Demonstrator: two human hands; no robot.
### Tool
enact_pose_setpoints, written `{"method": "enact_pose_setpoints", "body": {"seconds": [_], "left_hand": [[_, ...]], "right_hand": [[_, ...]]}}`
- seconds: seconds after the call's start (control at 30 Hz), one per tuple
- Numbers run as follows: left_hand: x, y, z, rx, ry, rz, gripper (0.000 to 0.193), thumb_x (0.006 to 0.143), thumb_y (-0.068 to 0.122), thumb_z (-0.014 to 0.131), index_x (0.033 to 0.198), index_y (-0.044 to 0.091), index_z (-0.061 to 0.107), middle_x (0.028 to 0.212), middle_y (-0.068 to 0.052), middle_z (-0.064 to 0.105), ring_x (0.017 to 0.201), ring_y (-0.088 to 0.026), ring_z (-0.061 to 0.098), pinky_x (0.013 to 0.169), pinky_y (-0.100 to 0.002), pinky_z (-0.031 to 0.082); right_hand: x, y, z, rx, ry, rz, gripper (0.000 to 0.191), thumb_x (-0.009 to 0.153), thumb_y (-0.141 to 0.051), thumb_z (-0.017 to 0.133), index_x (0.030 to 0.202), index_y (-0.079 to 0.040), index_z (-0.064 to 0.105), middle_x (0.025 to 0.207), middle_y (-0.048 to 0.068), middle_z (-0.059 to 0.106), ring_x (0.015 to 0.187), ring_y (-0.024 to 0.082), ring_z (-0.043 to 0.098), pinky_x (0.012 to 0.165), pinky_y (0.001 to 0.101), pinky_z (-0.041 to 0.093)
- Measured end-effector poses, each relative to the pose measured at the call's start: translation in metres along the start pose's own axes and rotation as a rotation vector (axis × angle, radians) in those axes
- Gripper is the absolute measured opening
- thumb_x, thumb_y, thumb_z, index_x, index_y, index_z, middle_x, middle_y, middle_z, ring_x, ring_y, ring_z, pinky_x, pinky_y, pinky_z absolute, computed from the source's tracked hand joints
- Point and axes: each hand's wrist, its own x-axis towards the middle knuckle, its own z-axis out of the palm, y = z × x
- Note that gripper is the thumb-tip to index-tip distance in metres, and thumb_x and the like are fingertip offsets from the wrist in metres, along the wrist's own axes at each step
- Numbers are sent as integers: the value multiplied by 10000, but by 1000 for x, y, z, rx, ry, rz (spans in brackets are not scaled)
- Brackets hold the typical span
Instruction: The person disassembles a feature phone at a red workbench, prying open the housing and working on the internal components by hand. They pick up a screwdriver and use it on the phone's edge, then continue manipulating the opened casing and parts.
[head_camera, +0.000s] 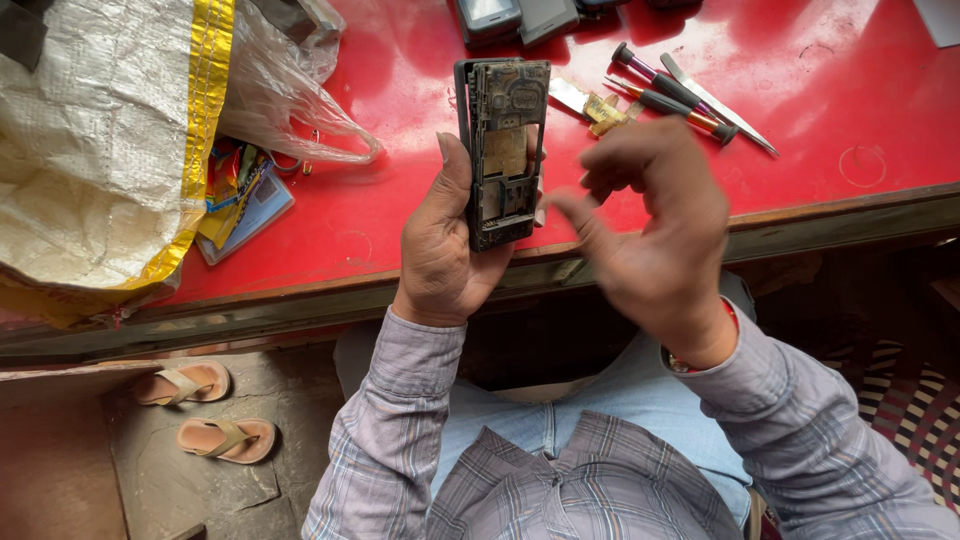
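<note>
Above the near edge of the red table, the left hand grips an opened phone upright while the right hand, fingers loosely curled and holding nothing, hovers just beside it, seemingly mid-disassembly, screwdrivers lying beyond.

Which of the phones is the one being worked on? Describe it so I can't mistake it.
Start at the red table and come to its near edge, where the left hand holds an opened phone upright. The right hand is beside it. Unlike the closed phones lying at the far edge, it has no cover and shows bare internals.
</note>
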Motion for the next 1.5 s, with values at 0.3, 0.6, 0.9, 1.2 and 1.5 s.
{"method": "enact_pose_setpoints", "body": {"seconds": [0.3, 0.6, 0.9, 1.2, 1.5], "left_hand": [[-2, -1, 1, 146, -1, 7, 552, 1189, 433, 399, 1399, -24, 625, 1185, -101, 702, 1053, -155, 659, 985, -341, 552], [1, 2, 9, 135, 99, -68, 516, 1082, 404, 402, 1318, -11, 598, 1233, -108, 708, 1147, -181, 688, 1032, -334, 569], [3, 0, 7, 141, 55, -80, 535, 1166, 431, 433, 1392, -32, 579, 1151, -83, 682, 997, -135, 659, 887, -297, 559], [3, 4, 9, 145, 72, -88, 522, 1159, 432, 446, 1361, -29, 584, 1116, -68, 682, 962, -124, 648, 861, -290, 564], [-13, 11, 36, 275, -162, 25, 691, 1175, 464, 406, 1687, 58, 181, 1463, -140, 516, 1231, -190, 624, 1089, -323, 536]], "right_hand": [[12, 15, 11, 303, 8, 242, 170, 1072, -77, 750, 1115, -3, 603, 1034, 31, 690, 865, 55, 684, 825, 226, 582], [4, 16, 8, 557, -37, 333, 115, 1123, -60, 634, 1165, -37, 530, 974, 43, 727, 863, 45, 672, 792, 211, 543], [15, 17, -3, 509, -146, 421, 392, 812, 37, 759, 1159, -32, 589, 1039, 5, 671, 947, 62, 670, 900, 225, 587], [6, 30, 15, 687, -46, 378, 323, 932, 105, 755, 1208, -4, 626, 1011, 60, 721, 961, 119, 721, 903, 270, 626], [12, 15, -12, 878, 53, 559, 214, 985, 61, 765, 1123, 0, 613, 990, 118, 741, 820, 126, 703, 684, 248, 531]]}}
